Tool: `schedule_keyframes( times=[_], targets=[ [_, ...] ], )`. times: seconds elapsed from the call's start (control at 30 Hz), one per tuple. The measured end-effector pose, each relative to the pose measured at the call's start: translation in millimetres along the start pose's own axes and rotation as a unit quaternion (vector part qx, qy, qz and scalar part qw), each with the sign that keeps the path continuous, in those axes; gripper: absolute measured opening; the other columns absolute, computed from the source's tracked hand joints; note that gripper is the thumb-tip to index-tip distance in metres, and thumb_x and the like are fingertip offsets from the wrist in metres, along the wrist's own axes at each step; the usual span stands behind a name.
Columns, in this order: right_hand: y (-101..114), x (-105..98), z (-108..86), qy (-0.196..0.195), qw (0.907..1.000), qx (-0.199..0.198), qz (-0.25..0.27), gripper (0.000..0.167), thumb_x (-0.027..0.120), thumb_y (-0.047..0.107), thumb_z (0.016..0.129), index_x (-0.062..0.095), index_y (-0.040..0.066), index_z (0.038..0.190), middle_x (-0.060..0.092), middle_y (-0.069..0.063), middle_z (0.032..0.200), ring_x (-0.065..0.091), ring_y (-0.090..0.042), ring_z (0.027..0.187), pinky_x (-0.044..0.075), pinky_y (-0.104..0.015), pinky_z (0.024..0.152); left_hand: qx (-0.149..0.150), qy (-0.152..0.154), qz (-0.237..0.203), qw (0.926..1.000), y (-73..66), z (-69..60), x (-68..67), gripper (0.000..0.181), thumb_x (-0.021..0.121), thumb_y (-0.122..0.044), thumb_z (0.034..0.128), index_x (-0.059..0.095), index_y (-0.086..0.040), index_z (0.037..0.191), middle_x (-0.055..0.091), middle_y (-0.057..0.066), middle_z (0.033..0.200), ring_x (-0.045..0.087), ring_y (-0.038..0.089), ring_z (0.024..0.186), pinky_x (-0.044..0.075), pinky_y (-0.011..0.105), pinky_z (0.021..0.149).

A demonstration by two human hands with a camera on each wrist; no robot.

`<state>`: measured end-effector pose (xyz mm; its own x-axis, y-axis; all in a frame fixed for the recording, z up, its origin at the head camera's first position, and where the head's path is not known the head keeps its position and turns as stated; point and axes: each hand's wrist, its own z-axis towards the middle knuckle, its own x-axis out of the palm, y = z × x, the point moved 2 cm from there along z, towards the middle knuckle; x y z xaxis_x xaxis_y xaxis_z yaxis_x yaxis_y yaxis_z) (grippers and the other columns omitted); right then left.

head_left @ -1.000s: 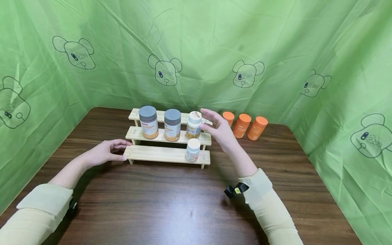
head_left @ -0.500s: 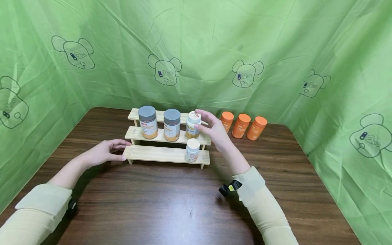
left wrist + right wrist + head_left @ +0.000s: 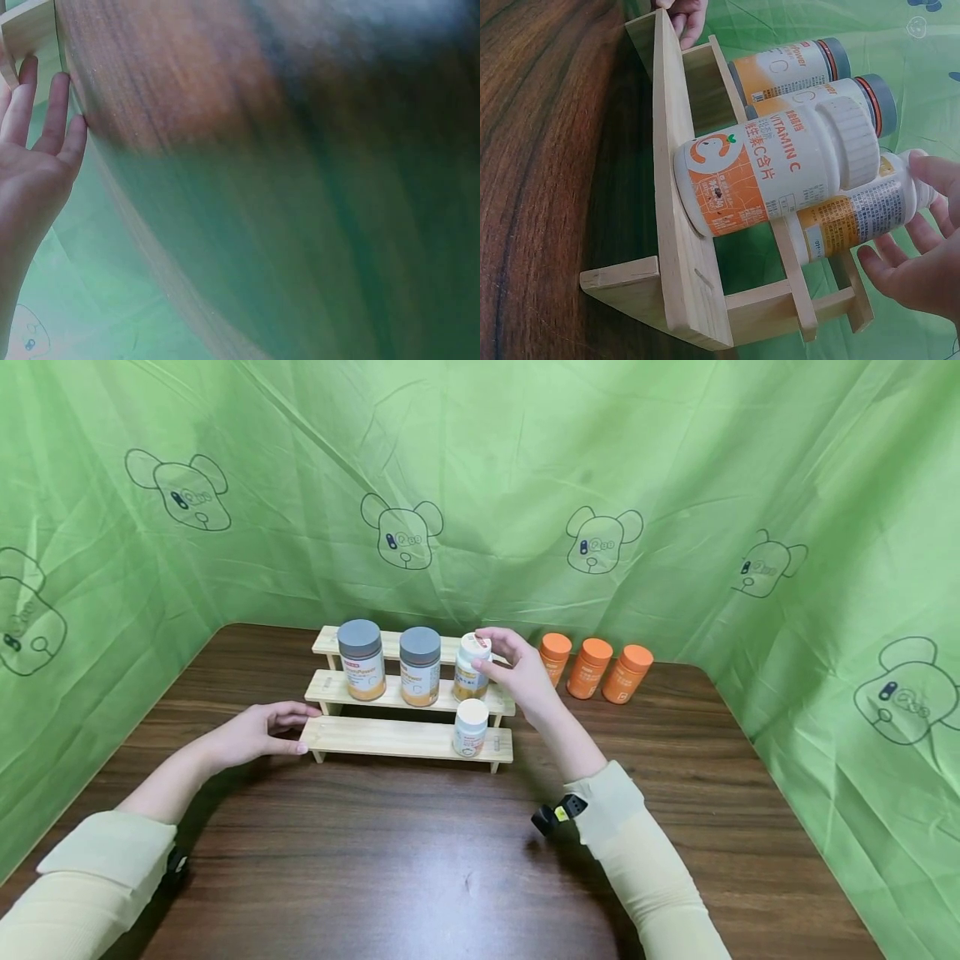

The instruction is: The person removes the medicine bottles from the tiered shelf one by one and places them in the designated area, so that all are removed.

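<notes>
A three-tier wooden display rack (image 3: 382, 736) stands on the table. Beside its lowest tier is my left hand (image 3: 258, 737), thumb touching the front corner and relaxed fingers at the rear one; in the left wrist view the fingers look nearly straight. My right hand (image 3: 525, 679) holds a white pill bottle with a yellow label (image 3: 470, 670) near its cap, at the right of the middle tier. In the right wrist view this pill bottle (image 3: 859, 210) is partly hidden behind a white vitamin C bottle (image 3: 761, 169), which stands on the lowest tier.
Two grey-lidded jars (image 3: 362, 670) stand left of the held bottle on the middle tier. Three orange bottles (image 3: 589, 670) are on the table right of the rack. A green cloth backdrop (image 3: 495, 468) surrounds the dark wooden table (image 3: 360, 860).
My right hand has moved slightly left and closed in on the yellow-labelled pill bottle, which stays at about the same place. My left hand keeps its place at the rack.
</notes>
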<state>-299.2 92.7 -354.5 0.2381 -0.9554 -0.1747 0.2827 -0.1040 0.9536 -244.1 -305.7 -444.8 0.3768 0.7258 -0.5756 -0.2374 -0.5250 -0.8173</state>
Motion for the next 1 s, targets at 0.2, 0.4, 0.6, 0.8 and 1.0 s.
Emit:
schedule_keyframes(
  times=[0.2, 0.4, 0.6, 0.8, 1.0],
  targets=[
    [1, -1, 0.6, -0.001, 1.0000, 0.003, -0.002, 0.042, 0.072, 0.014, 0.084, 0.059, 0.015, 0.123, 0.062, -0.004, 0.123, 0.054, -0.018, 0.116, 0.040, -0.040, 0.098, 0.000, 0.003, 0.005, 1.0000, 1.9, 0.7, -1.1, 0.057, 0.075, -0.023, 0.0806, 0.052, -0.008, 0.130, 0.059, 0.016, 0.127, 0.056, -0.003, 0.108, 0.040, 0.014, 0.090],
    [10, -4, -0.2, 0.001, 1.0000, -0.002, 0.006, 0.042, 0.072, 0.011, 0.084, 0.058, 0.013, 0.123, 0.063, -0.007, 0.121, 0.054, -0.019, 0.114, 0.040, -0.040, 0.096, -0.003, 0.006, 0.002, 1.0000, 2.4, 1.3, -1.3, 0.058, 0.075, -0.024, 0.0805, 0.051, -0.008, 0.131, 0.059, 0.016, 0.128, 0.056, -0.002, 0.109, 0.041, 0.014, 0.090],
    [16, -9, -0.8, 0.006, 0.9997, 0.003, 0.024, 0.042, 0.071, 0.011, 0.084, 0.058, 0.013, 0.123, 0.062, -0.005, 0.122, 0.054, -0.018, 0.113, 0.042, -0.039, 0.095, -0.005, 0.004, 0.003, 1.0000, 4.2, 1.8, -1.6, 0.058, 0.075, -0.024, 0.0802, 0.051, -0.009, 0.131, 0.059, 0.016, 0.128, 0.056, -0.002, 0.108, 0.041, 0.015, 0.090],
    [20, -18, -1.8, 0.008, 0.9994, 0.005, 0.034, 0.044, 0.071, 0.010, 0.084, 0.056, 0.012, 0.125, 0.062, -0.006, 0.122, 0.054, -0.020, 0.111, 0.043, -0.036, 0.093, -0.006, 0.005, -0.001, 1.0000, 4.6, 2.1, -1.3, 0.058, 0.075, -0.024, 0.0802, 0.051, -0.009, 0.131, 0.058, 0.016, 0.128, 0.056, -0.001, 0.108, 0.041, 0.015, 0.090],
    [26, -30, -5.3, -0.003, 0.9998, 0.003, 0.019, 0.045, 0.072, 0.010, 0.083, 0.057, 0.013, 0.126, 0.064, -0.004, 0.116, 0.053, -0.021, 0.107, 0.042, -0.035, 0.089, -0.004, -0.001, -0.002, 1.0000, 1.3, 1.3, -0.4, 0.057, 0.075, -0.023, 0.0804, 0.052, -0.007, 0.130, 0.059, 0.018, 0.127, 0.056, -0.001, 0.108, 0.042, 0.016, 0.088]
  ],
)
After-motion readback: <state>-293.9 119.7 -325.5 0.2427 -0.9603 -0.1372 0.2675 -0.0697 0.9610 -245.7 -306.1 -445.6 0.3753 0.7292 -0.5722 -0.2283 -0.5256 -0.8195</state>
